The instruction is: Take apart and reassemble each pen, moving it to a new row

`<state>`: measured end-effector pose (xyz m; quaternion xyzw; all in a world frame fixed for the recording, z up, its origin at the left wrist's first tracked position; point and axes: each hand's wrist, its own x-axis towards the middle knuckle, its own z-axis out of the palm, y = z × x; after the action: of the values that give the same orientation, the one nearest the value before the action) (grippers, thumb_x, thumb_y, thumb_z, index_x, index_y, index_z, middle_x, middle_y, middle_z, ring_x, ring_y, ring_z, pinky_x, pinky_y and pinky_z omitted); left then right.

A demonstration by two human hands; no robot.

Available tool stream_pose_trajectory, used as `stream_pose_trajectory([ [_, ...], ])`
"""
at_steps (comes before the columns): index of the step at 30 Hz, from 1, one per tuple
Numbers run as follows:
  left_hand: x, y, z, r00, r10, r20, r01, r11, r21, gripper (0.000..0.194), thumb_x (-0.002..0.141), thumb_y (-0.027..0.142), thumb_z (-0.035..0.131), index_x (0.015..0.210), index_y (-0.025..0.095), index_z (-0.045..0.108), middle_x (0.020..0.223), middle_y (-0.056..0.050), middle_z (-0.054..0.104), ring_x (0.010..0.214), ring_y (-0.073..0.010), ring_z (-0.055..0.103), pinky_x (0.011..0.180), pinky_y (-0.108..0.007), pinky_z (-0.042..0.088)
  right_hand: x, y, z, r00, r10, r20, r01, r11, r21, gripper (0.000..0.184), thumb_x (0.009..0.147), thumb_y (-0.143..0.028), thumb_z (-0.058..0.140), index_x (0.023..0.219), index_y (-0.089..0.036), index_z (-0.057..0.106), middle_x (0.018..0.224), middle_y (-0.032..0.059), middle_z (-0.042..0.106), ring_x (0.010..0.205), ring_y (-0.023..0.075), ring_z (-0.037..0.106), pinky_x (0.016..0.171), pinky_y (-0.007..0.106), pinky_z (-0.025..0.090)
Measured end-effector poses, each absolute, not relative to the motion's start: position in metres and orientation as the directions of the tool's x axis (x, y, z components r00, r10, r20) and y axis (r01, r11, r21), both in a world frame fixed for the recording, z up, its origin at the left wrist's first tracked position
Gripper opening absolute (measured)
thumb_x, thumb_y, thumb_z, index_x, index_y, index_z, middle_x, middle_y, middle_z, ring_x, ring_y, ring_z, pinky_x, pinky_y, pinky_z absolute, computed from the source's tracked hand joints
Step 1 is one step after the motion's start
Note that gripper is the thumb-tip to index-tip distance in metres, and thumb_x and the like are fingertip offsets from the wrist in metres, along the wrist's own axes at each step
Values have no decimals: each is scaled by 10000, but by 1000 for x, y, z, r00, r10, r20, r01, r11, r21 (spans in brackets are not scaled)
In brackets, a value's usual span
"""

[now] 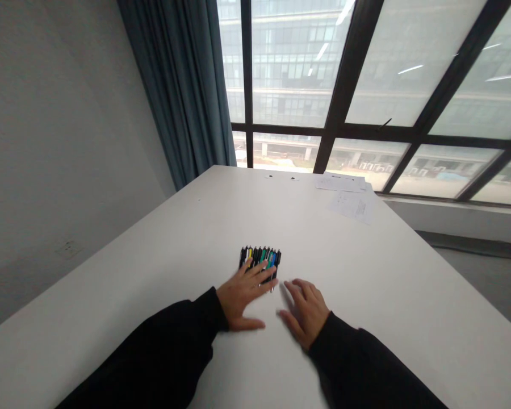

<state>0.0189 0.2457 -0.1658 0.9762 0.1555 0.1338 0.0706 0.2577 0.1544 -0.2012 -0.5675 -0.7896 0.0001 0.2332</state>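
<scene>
A tight row of several black pens with coloured barrels point(259, 261) lies side by side on the white table point(357, 284). My left hand point(243, 295) is spread flat, its fingers lying over the lower ends of the pens and hiding part of them. My right hand point(306, 313) is slightly blurred and sits just right of the row, near the pen tips, with its fingers apart and touching nothing visible but the tabletop. Both sleeves are black.
Loose sheets of paper point(351, 199) lie at the table's far right corner. The table's left edge runs along a grey wall point(68, 142). A large dark-framed window point(366, 85) and a blue curtain point(183, 85) stand beyond the far edge.
</scene>
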Motion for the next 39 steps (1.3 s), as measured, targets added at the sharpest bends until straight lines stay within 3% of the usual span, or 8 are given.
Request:
stream_pose_trajectory([
  [4, 17, 187, -180, 965, 163, 205, 117, -968, 221, 975, 734, 833, 453, 1497, 239, 328, 1568, -134, 314, 1436, -393, 271, 1169, -620, 15, 292, 91, -217, -407, 819, 404, 857, 495, -140, 724, 878, -624, 474, 1468, -207, 413, 1504, 136, 416, 1357, 351, 385, 1084, 511, 342],
  [8, 16, 158, -188, 972, 199, 126, 162, -952, 258, 975, 740, 844, 426, 1505, 249, 311, 1578, -131, 286, 1435, -403, 266, 1160, -640, 30, 310, 56, -228, -492, 772, 403, 851, 523, 37, 943, 778, -858, 326, 1505, -260, 364, 1533, 106, 401, 1383, 362, 374, 1135, 520, 250],
  [11, 19, 157, -185, 965, 251, 77, 221, -935, 278, 1002, 733, 838, 452, 1520, 240, 283, 1583, -147, 259, 1440, -420, 242, 1144, -669, 18, 310, 49, -222, -491, 812, 315, 856, 517, -2, 908, 817, -800, 384, 1523, -231, 328, 1560, 115, 349, 1403, 368, 347, 1158, 539, 194],
  [18, 24, 158, -181, 957, 286, 55, 256, -917, 305, 986, 733, 819, 491, 1512, 244, 307, 1585, -142, 252, 1448, -409, 227, 1151, -652, -2, 301, 49, -203, -438, 870, 227, 876, 470, -109, 833, 857, -700, 468, 1530, -236, 306, 1585, 108, 289, 1433, 368, 292, 1160, 564, 195],
  [24, 23, 158, -181, 957, 286, 50, 256, -914, 315, 987, 732, 823, 487, 1513, 248, 308, 1586, -135, 253, 1450, -402, 229, 1156, -644, -1, 300, 48, -203, -422, 882, 212, 886, 450, -109, 839, 850, -716, 464, 1527, -244, 313, 1589, 112, 278, 1433, 376, 283, 1154, 578, 202],
  [39, 24, 159, -182, 957, 288, 36, 265, -916, 302, 966, 752, 826, 446, 1522, 264, 285, 1597, -114, 224, 1456, -392, 216, 1162, -635, 5, 313, 53, -206, -540, 831, 136, 834, 549, -44, 874, 883, -681, 435, 1566, -220, 143, 1601, 147, 199, 1426, 412, 285, 1115, 591, 236],
])
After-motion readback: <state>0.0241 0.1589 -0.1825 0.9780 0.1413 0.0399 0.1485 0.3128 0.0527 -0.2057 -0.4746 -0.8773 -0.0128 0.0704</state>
